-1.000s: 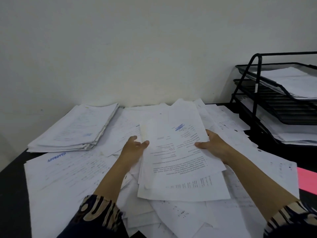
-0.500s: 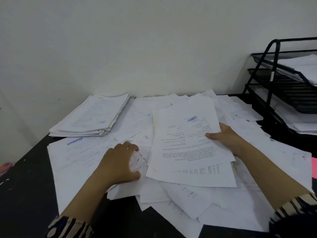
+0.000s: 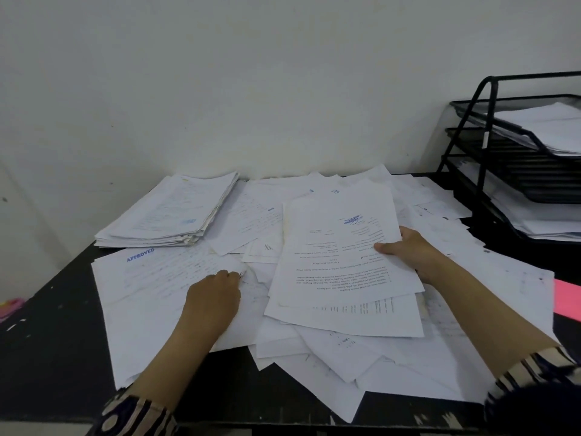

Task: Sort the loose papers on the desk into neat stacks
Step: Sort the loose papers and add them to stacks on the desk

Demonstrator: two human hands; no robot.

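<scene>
Loose white papers (image 3: 342,350) lie scattered across the black desk (image 3: 53,341). My right hand (image 3: 405,251) grips the right edge of a small bundle of printed sheets (image 3: 339,247), lifted a little above the heap. My left hand (image 3: 213,297) is lower and to the left, its fingers curled and pinching the corner of the sheet stamped "APPROVED" (image 3: 157,275). A neat stack of papers (image 3: 173,212) sits at the back left by the wall.
A black three-tier wire tray (image 3: 509,171) holding papers stands at the right. A pink sheet (image 3: 566,298) shows at the right edge, and a pink object (image 3: 11,308) at the far left. The white wall (image 3: 283,89) closes off the back of the desk.
My left hand let go of the bundle, moved down and left, and now pinches the corner of the "APPROVED" sheet. My right hand keeps holding the bundle. The view shifted left.
</scene>
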